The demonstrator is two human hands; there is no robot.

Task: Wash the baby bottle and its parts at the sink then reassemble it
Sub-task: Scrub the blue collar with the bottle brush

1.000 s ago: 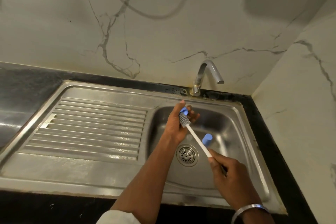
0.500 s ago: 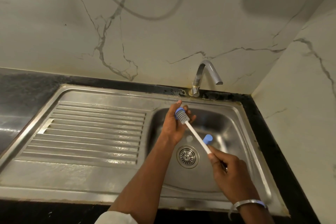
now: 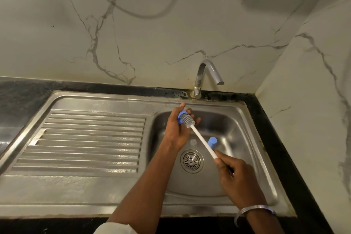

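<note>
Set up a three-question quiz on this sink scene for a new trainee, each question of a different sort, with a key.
1. True or false: water is running from the tap.
2. Which hand grips the handle of the brush? A) left hand B) right hand C) neither
3. Fill in: the left hand holds a small blue part against the brush head; a second blue part lies in the ____.

Key: 1 false, no stream shows under the spout. 2 B. 3 basin.
</note>
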